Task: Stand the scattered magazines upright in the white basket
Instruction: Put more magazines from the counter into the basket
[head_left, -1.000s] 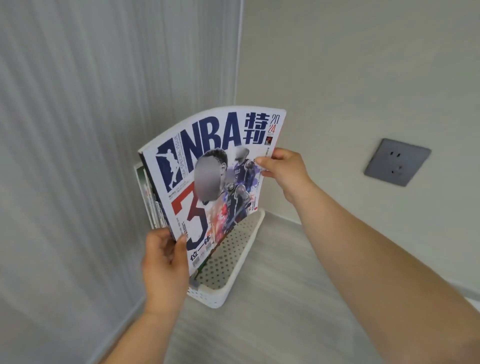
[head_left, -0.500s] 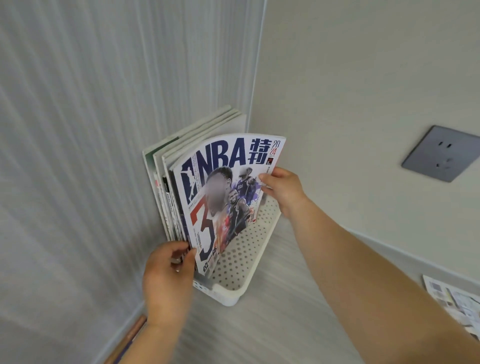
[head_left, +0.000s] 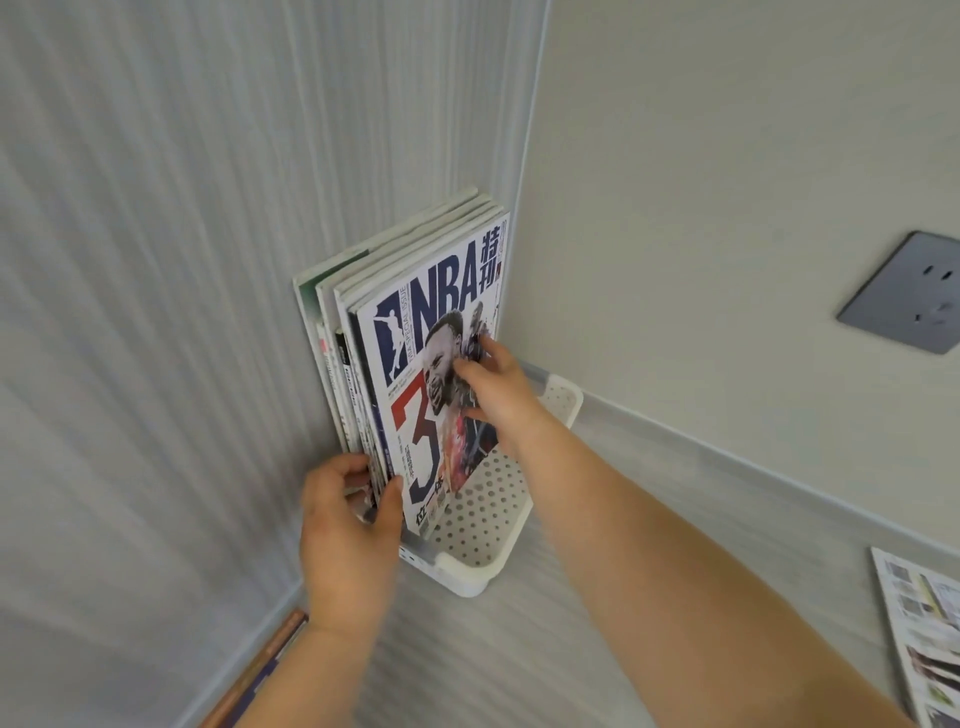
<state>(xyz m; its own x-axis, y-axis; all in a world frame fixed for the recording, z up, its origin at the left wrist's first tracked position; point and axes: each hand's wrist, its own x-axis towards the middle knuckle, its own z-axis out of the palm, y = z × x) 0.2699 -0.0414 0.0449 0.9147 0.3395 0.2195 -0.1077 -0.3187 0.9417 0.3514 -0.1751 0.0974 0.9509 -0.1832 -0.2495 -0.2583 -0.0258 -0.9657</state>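
**Magazines Standing in the Corner Basket**

Nearest us, at the lower right edge, a loose magazine (head_left: 922, 639) lies flat on the grey surface (head_left: 545, 649), well apart from the basket. At the lower left, another book edge (head_left: 260, 660) lies along the wall base.

Our left hand (head_left: 348, 530) is curled around the lower near corner of the magazine stack (head_left: 353, 364), thumb on the front cover and fingers behind the spines. Our right hand (head_left: 493, 389) presses flat, fingers spread, against the front NBA magazine (head_left: 436, 332), gripping nothing.

The white basket (head_left: 467, 577) sits in the corner where the two walls meet. The magazines stand upright at its left side against the ribbed wall (head_left: 156, 312); the perforated floor to their right is open. A grey socket (head_left: 904, 296) sits on the far wall.
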